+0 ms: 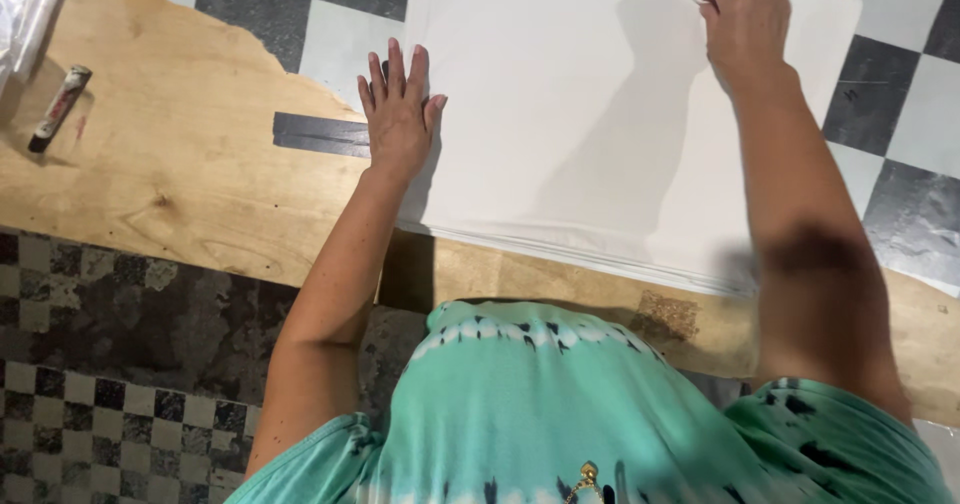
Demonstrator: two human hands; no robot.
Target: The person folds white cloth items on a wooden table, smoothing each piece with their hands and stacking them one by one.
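We see the left hand [398, 114] lying flat, fingers together, on the left edge of the stack of white sheets [590, 134], which spreads toward three o'clock from it. The right hand [745, 19] at one o'clock is closed, pinching the top sheet's far edge. A marker [58, 107] lies at nine o'clock on the wooden table [170, 184].

You see white sheets [600, 114] on a black-and-white checkered tabletop [900, 104] with a bare light-brown wooden edge [180, 184]. A dark grey tape strip [320, 134] crosses that wood. Your shirt [560, 414] is mint green — tie-dyed with white and dark marks. The marker [58, 107] is black and white.
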